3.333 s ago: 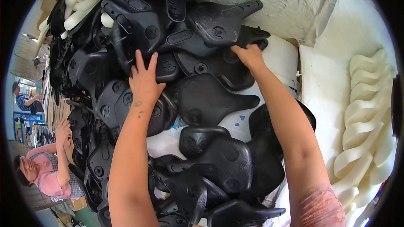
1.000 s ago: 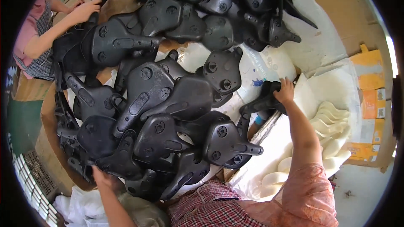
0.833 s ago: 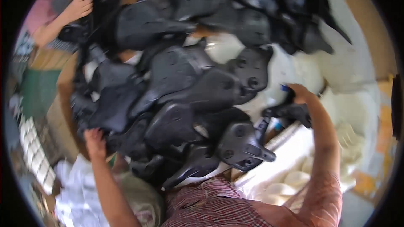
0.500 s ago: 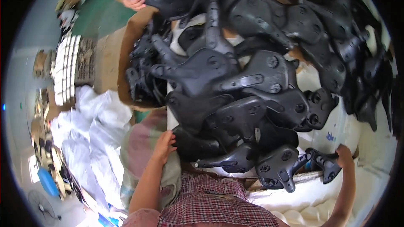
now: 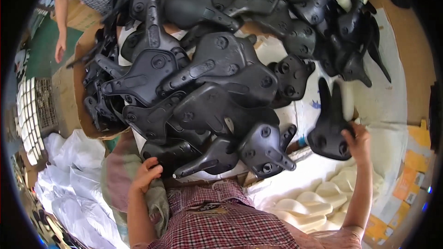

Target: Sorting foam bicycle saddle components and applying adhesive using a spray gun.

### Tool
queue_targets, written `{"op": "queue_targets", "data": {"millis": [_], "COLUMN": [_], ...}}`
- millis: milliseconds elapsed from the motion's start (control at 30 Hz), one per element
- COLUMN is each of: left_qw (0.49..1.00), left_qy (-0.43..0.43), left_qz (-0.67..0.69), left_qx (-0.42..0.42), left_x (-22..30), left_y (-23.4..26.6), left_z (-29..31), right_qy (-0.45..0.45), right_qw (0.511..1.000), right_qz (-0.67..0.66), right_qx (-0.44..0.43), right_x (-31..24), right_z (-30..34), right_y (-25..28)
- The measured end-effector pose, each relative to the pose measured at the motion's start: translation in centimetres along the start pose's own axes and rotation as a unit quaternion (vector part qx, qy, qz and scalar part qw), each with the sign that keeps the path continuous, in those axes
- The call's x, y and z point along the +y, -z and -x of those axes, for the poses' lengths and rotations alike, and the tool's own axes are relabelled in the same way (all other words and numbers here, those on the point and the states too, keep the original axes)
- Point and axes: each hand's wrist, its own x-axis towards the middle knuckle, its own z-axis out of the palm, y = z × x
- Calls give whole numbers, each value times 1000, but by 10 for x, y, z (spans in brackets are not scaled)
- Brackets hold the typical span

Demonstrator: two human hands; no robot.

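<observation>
My right hand [image 5: 357, 142] grips a black moulded plastic part [image 5: 333, 139] by its wide end, above the right front of the table. Its narrow prongs point away from me and are blurred. My left hand [image 5: 146, 174], fingers curled, rests against the edge of a dark part [image 5: 173, 153] at the pile's near left; what it holds, if anything, is hidden. Between the hands lie other black plastic parts, among them a wide one with round sockets [image 5: 264, 150] and a narrow-armed one [image 5: 214, 157]. Larger ones [image 5: 147, 71] are heaped behind.
A cardboard box [image 5: 79, 106] with small black pieces stands left of the pile, white plastic bags [image 5: 76, 189] nearer. Cream curved pieces [image 5: 318, 200] lie below my right arm. Another person's hand [image 5: 60, 50] hangs at the far left. A white-covered surface [image 5: 380, 99] extends right.
My right hand has lifted a black plastic part off the near right of the pile and turned it. The view has swung right. The other person's hand has left the far parts.
</observation>
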Motion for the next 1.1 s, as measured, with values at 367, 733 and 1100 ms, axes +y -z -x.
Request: {"op": "queue_targets", "data": {"millis": [367,733,1100], "left_qw": [959,798,774], "left_qy": [187,82,41], "left_qz": [155,553,614], "left_qx": [147,224,147], "left_x": [-34,-62,90], "left_y": [-86,-65,-10], "left_z": [-21,-49,-128], "right_qy": [-279,-102,57], "right_qw": [655,683,881], "right_qz": [-695,-697,-437], "right_qx": [-99,-194,-171], "right_x": [49,-132,-349], "right_z": [-72,-157,-212], "right_y": [-203,-262,-220]}}
